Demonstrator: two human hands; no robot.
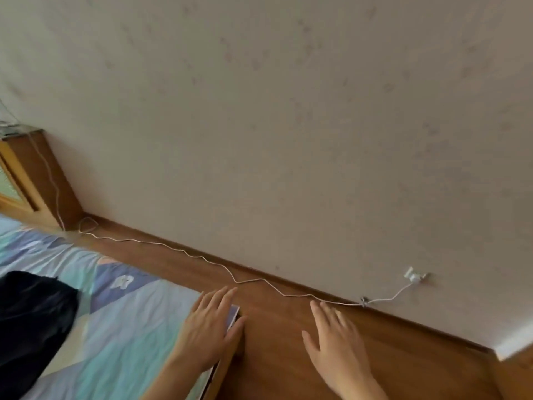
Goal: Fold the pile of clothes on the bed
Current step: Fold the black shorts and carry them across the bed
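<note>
Left hand (206, 334) bare, no rings; right hand (336, 346) bare; forearms unsleeved, no watch.

The scene is viewed from head height, tilted, forward and down onto the bed (121, 327) corner, floor (288, 356) and wall (288, 125).

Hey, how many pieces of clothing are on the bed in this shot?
1: a black garment lying on the patterned bedsheet at the left edge of the view. It runs out of frame, so more clothes may lie unseen there.
</note>
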